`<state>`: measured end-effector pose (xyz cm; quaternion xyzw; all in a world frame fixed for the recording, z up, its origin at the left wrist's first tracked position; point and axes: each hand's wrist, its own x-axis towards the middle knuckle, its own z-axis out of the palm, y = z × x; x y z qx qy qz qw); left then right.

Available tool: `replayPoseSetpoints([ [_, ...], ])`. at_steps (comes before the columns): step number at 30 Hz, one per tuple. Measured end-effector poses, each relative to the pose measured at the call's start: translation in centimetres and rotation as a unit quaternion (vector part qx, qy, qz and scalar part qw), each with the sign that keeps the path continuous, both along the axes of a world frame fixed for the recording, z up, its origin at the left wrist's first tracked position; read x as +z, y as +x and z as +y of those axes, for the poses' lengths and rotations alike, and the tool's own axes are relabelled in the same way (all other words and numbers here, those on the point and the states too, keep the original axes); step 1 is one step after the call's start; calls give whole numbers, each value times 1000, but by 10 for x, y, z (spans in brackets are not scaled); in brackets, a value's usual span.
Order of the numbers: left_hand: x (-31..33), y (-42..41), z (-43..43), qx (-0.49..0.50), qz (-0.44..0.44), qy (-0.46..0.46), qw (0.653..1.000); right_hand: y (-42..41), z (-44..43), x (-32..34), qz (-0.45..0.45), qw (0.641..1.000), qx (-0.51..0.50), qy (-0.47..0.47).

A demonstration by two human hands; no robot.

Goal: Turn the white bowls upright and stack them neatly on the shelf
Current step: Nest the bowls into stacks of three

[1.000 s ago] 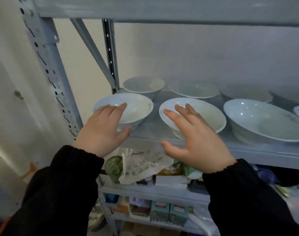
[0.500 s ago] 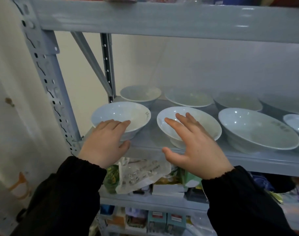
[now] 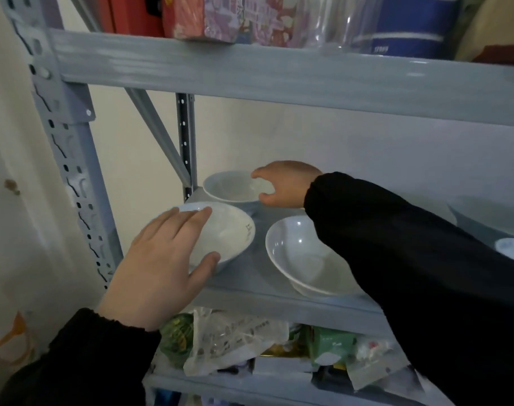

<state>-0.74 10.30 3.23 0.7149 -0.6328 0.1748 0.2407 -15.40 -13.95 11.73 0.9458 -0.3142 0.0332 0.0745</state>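
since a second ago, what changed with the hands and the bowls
The right hand reached back over the front middle bowl and curls its fingers round the rim of the rear bowl. The left hand moved onto the front left bowl, fingers laid over its rim. All bowls stay put.

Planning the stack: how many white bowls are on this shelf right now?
5: front-left bowl under the left hand; back-left bowl held by the right hand; front-middle bowl; large bowl far right; small bowl at right edge. The sleeve may hide more.
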Motion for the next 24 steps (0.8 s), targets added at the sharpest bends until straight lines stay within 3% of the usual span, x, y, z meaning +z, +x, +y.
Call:
replayPoseSetpoints([
  [6, 1, -1, 9, 5, -13, 11, 1000, 53, -53, -35, 119, 992, 4, 37],
  [10, -8, 2, 16, 10, -27, 4, 1000, 69, -64, -52, 142, 989, 27, 40],
  [16, -10, 5, 25, 37, -19, 14, 999, 73, -66, -59, 99, 995, -3, 17],
  [21, -4, 7, 34, 54, -22, 24, 998, 62, -52, -33, -41, 998, -22, 42],
  [24, -3, 11, 43, 55, -16, 23, 998, 44, -18, -3, -79, 997, 10, -3],
])
